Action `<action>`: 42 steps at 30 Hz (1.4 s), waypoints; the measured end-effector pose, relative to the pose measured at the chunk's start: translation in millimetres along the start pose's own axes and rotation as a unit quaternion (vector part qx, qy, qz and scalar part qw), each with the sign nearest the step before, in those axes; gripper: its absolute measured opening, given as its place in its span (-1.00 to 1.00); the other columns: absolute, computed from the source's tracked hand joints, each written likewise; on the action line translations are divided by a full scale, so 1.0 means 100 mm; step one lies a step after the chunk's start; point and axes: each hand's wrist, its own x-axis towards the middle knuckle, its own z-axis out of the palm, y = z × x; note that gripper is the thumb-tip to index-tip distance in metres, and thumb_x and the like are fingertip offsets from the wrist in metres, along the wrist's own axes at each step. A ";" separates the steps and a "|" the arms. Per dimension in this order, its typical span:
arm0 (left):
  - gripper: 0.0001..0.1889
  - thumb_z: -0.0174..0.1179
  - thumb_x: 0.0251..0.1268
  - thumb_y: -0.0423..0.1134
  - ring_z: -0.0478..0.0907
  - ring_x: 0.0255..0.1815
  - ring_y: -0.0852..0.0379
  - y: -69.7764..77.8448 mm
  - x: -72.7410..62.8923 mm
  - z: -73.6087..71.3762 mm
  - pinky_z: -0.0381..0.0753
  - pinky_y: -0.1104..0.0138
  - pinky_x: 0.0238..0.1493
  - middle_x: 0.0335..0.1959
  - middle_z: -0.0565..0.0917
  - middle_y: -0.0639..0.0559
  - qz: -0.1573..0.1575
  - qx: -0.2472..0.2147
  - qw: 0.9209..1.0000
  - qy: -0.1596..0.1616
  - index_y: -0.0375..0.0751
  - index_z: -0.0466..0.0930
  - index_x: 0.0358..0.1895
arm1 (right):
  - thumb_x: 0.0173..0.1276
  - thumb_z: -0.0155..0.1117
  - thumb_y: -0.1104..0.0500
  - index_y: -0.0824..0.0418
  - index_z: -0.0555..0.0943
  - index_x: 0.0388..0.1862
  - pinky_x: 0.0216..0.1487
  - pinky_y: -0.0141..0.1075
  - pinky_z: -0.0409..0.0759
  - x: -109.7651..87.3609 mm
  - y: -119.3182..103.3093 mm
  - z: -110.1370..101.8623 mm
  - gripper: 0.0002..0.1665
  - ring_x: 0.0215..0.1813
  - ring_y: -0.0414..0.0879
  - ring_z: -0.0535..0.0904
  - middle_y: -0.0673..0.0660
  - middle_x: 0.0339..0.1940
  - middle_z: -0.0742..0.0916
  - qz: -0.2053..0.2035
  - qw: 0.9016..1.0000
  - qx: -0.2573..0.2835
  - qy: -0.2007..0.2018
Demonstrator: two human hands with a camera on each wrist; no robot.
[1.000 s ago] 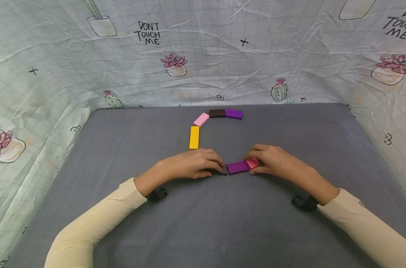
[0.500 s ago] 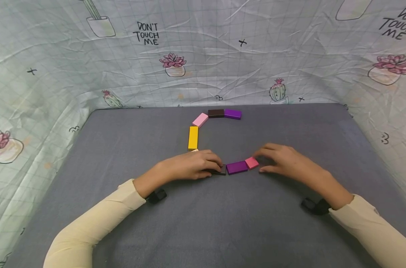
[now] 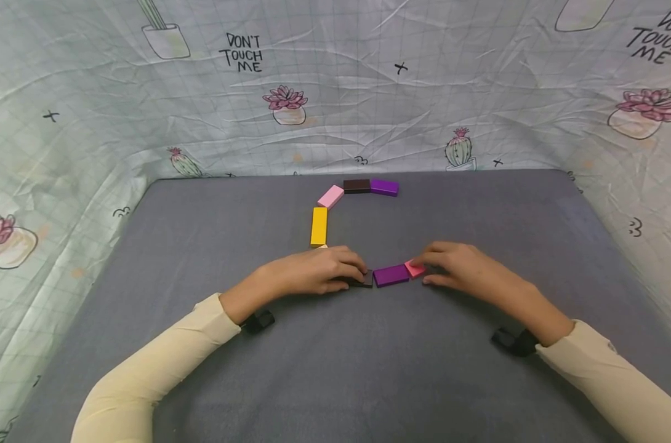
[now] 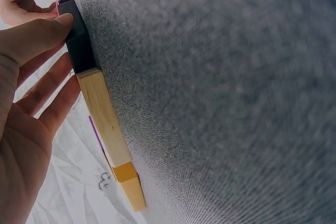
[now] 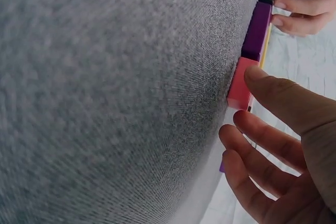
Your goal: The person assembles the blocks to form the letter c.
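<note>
Flat rectangular blocks lie in a curved row on the grey cloth. My left hand [image 3: 316,271] pinches a black block [image 4: 79,38] between thumb and fingers. Against its right end is a purple block [image 3: 391,275], followed by a coral-pink block [image 3: 415,271]. On that pink block, my right hand [image 3: 463,264] has its thumb at the near side and the index fingertip at the far left edge. In the right wrist view its other fingers curve loosely beside the block. A plain wooden block [image 4: 107,116], mostly hidden by my left hand in the head view, adjoins the black one.
Beyond my left hand the row bends back through a yellow block [image 3: 319,227], a light pink block [image 3: 331,197], a dark brown block [image 3: 357,186] and another purple block [image 3: 385,187]. A patterned fabric wall [image 3: 369,111] rises behind the grey cloth surface [image 3: 324,369].
My right hand let go of the coral-pink block and drew back to the right, then came back onto it. The left hand has stayed on the black block.
</note>
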 end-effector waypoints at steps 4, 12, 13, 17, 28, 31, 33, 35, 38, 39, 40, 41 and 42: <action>-0.76 0.30 0.39 -0.38 0.51 0.23 0.08 -0.01 0.00 0.00 0.49 0.30 0.30 0.17 0.64 0.01 0.005 0.000 1.000 0.001 -0.17 0.71 0.07 | 0.22 0.57 0.19 0.13 0.76 0.06 -0.07 -0.08 0.70 0.01 -0.01 0.01 -0.60 -0.07 -0.06 0.71 0.06 -0.08 0.74 0.005 1.000 -0.001 0.000; -0.76 0.30 0.40 -0.35 0.51 0.23 0.06 -0.02 0.00 0.00 0.48 0.31 0.31 0.17 0.64 -0.01 0.013 0.001 1.000 -0.002 -0.19 0.71 0.08 | 0.28 0.52 0.19 0.11 0.75 0.10 -0.04 -0.09 0.69 0.01 -0.02 0.01 -0.61 -0.04 -0.06 0.72 0.05 -0.05 0.76 0.009 1.000 0.005 -0.005; -0.76 0.30 0.40 -0.34 0.51 0.23 0.07 -0.02 0.00 0.00 0.48 0.31 0.31 0.17 0.64 -0.01 0.014 0.001 1.000 -0.002 -0.19 0.71 0.08 | 0.27 0.53 0.19 0.11 0.75 0.09 -0.05 -0.09 0.69 0.01 -0.02 0.01 -0.61 -0.05 -0.07 0.71 0.05 -0.06 0.76 0.009 1.000 0.005 -0.004; -0.77 0.31 0.40 -0.32 0.52 0.21 0.07 -0.03 0.00 0.01 0.49 0.32 0.29 0.16 0.64 -0.01 0.015 0.000 1.000 0.001 -0.19 0.71 0.07 | 0.23 0.57 0.17 0.10 0.75 0.07 -0.07 -0.11 0.68 0.03 -0.03 0.01 -0.60 -0.07 -0.10 0.69 0.04 -0.07 0.72 0.006 1.000 0.003 0.006; -0.78 0.31 0.40 -0.34 0.52 0.19 0.08 -0.01 0.01 0.00 0.51 0.32 0.27 0.15 0.65 0.00 0.017 -0.001 1.000 0.007 -0.18 0.72 0.05 | 0.14 0.62 0.26 0.14 0.74 -0.04 -0.02 -0.10 0.67 0.13 -0.04 0.00 -0.62 0.00 -0.04 0.68 0.04 -0.06 0.74 -0.019 1.000 0.000 0.002; -0.78 0.31 0.40 -0.34 0.52 0.19 0.08 -0.02 0.02 0.01 0.50 0.32 0.27 0.14 0.65 0.00 0.019 0.002 1.000 0.008 -0.18 0.72 0.05 | 0.14 0.61 0.25 0.14 0.73 -0.08 -0.03 -0.11 0.67 0.16 -0.04 0.00 -0.65 -0.03 -0.06 0.67 0.03 -0.09 0.75 -0.029 1.000 0.004 0.001; -0.79 0.31 0.39 -0.34 0.52 0.19 0.09 -0.03 0.02 0.01 0.50 0.32 0.28 0.14 0.65 0.00 0.020 0.003 1.000 0.009 -0.18 0.72 0.05 | 0.16 0.61 0.25 0.13 0.72 -0.09 -0.03 -0.13 0.66 0.18 -0.03 -0.01 -0.67 -0.05 -0.09 0.66 0.02 -0.11 0.75 -0.031 0.999 0.009 -0.005; -0.79 0.31 0.39 -0.34 0.52 0.19 0.09 -0.03 0.02 0.01 0.49 0.32 0.28 0.14 0.65 0.01 0.020 0.003 1.000 0.009 -0.17 0.72 0.04 | 0.17 0.58 0.29 0.14 0.72 -0.06 0.00 -0.12 0.66 0.20 -0.03 -0.02 -0.65 -0.03 -0.08 0.67 0.03 -0.10 0.76 -0.034 0.999 0.015 -0.013; -0.79 0.31 0.39 -0.34 0.52 0.20 0.09 -0.04 0.02 0.02 0.49 0.33 0.29 0.14 0.65 0.02 0.020 0.003 1.000 0.009 -0.17 0.72 0.04 | 0.16 0.57 0.34 0.14 0.72 0.01 0.05 -0.10 0.65 0.22 -0.02 -0.04 -0.58 0.03 -0.06 0.67 0.03 -0.04 0.76 -0.037 0.999 0.016 -0.025; -0.79 0.31 0.40 -0.34 0.52 0.20 0.09 -0.04 0.02 0.02 0.49 0.33 0.30 0.14 0.65 0.02 0.019 0.002 1.000 0.008 -0.17 0.72 0.04 | 0.15 0.58 0.35 0.14 0.72 0.04 0.06 -0.09 0.65 0.23 -0.02 -0.04 -0.55 0.05 -0.04 0.66 0.03 -0.02 0.76 -0.039 0.999 0.016 -0.030; -0.79 0.31 0.39 -0.34 0.52 0.20 0.09 -0.04 0.02 0.02 0.49 0.33 0.30 0.14 0.65 0.02 0.019 0.002 1.000 0.008 -0.17 0.72 0.04 | 0.15 0.59 0.34 0.14 0.72 0.06 0.08 -0.08 0.64 0.23 -0.02 -0.04 -0.53 0.07 -0.03 0.66 0.04 0.00 0.76 -0.040 0.998 0.016 -0.034; -0.79 0.31 0.39 -0.34 0.52 0.20 0.09 -0.03 0.02 0.02 0.49 0.33 0.30 0.14 0.65 0.02 0.018 0.002 1.000 0.008 -0.16 0.72 0.04 | 0.15 0.60 0.31 0.13 0.72 0.08 0.09 -0.07 0.63 0.24 -0.02 -0.04 -0.51 0.09 -0.02 0.65 0.04 0.02 0.75 -0.040 0.998 0.016 -0.039; -0.79 0.31 0.39 -0.34 0.52 0.20 0.09 -0.03 0.02 0.01 0.49 0.33 0.29 0.14 0.65 0.02 0.017 0.001 1.000 0.008 -0.16 0.72 0.04 | 0.14 0.61 0.27 0.13 0.72 0.09 0.10 -0.07 0.63 0.25 -0.02 -0.04 -0.50 0.09 -0.01 0.65 0.04 0.03 0.75 -0.042 0.998 0.016 -0.040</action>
